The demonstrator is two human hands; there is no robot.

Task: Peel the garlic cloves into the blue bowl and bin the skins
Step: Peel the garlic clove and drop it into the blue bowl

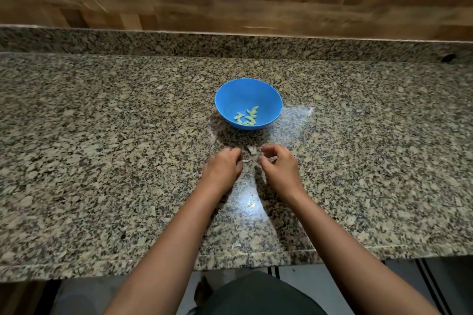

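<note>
The blue bowl (230, 94) stands on the granite counter and holds several peeled, pale green garlic cloves (247, 117). Just in front of the bowl, a few papery garlic skins (253, 150) lie between my hands. My left hand (224, 165) rests knuckles-up on the counter with its fingers curled under; whatever is beneath them is hidden. A skin scrap (247, 160) lies at its thumb. My right hand (280, 165) is curled, its fingertips and thumb closing round a pale bit of skin by the pile.
The speckled granite counter (102, 161) stretches wide to both sides, with a raised granite lip and a wooden wall behind. One stray skin (236, 244) lies near the front edge, and a small scrap (250, 203) sits between my forearms. No bin is in view.
</note>
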